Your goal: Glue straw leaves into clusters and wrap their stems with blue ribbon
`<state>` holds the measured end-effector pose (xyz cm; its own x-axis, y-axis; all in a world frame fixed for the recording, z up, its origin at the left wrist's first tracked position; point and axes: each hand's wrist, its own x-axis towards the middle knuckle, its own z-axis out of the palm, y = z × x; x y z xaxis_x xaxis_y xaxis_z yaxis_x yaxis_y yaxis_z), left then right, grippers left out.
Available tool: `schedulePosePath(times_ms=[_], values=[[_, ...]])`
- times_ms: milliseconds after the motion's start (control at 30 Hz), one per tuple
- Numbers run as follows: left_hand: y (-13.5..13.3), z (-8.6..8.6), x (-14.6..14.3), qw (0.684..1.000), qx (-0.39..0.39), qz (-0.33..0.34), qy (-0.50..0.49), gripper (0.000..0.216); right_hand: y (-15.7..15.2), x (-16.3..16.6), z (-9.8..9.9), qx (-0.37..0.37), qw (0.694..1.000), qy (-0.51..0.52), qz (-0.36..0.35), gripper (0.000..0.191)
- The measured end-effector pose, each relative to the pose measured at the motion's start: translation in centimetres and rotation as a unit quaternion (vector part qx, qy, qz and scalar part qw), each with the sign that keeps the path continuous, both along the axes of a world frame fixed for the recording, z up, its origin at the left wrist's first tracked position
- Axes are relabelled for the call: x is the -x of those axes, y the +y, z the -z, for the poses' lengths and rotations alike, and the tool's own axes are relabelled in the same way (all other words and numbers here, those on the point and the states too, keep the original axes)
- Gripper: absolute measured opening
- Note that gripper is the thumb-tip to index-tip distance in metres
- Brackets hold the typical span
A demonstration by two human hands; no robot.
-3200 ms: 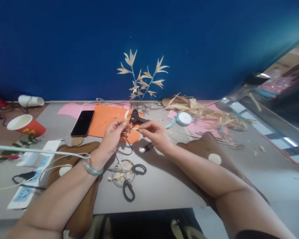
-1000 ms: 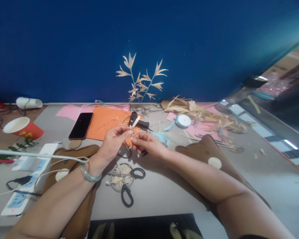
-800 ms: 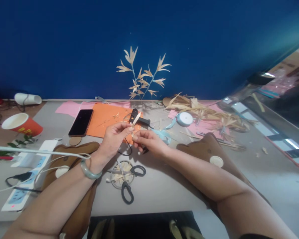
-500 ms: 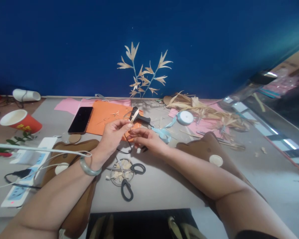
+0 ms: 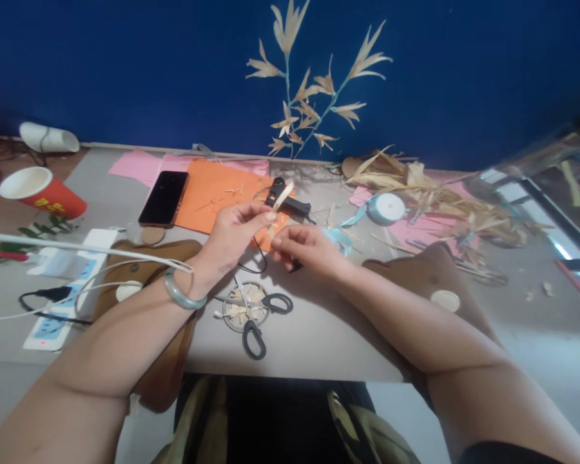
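My left hand point(image 5: 239, 235) pinches a pale strip of dried husk point(image 5: 283, 194), its tip pointing up and to the right. Just below and to the right, my right hand point(image 5: 307, 248) has its fingers curled and pressed together near the strip's lower end; what lies between them is too small to tell. Behind both hands a black glue gun point(image 5: 297, 206) rests on an orange sheet point(image 5: 207, 177). Nearer to me, black-handled scissors point(image 5: 254, 341) lie open across a small round dish point(image 5: 226, 320) of cut husk pieces.
A branch of husk flowers point(image 5: 287, 84) rises at the back. To the right are a blue ribbon spool point(image 5: 386, 209) and dried husks point(image 5: 415, 177). A phone point(image 5: 163, 198), paper cup point(image 5: 43, 193), power strip point(image 5: 53, 328) and white cable point(image 5: 77, 245) are on the left. Brown cushions point(image 5: 430, 274) lie under my forearms.
The view has tilted down and shifted, so the table's things appear higher and a little to the right. My left hand still holds the husk strip; both hands stay close together.
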<state>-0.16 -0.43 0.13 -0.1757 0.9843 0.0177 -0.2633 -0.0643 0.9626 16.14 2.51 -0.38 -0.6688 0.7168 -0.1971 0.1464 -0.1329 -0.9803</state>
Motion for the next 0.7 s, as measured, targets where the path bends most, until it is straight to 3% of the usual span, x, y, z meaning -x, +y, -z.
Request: schedulePosePath(times_ms=[133,267,433,567,700], values=[[0.6,0.1,0.6,0.998,-0.031,-0.044,-0.015,0.012,-0.9,-0.1,0.2,-0.014,0.988,-0.061,-0.142,0.024],[0.8,0.4,0.6,0.998,-0.043,-0.044,0.0,0.012,-2.1,0.1,0.6,-0.121,0.96,-0.103,-0.231,0.017],[0.8,0.7,0.6,0.998,-0.054,-0.036,0.022,0.01,-2.3,0.3,1.1,-0.241,0.926,-0.157,-0.245,0.011],[0.9,0.7,0.8,0.997,-0.064,-0.036,0.032,0.008,-2.3,0.2,0.7,-0.294,0.92,-0.106,-0.239,0.011],[0.8,0.4,0.8,0.996,-0.056,-0.032,0.054,0.008,-3.3,0.5,0.0,-0.396,0.877,-0.062,-0.265,0.011]])
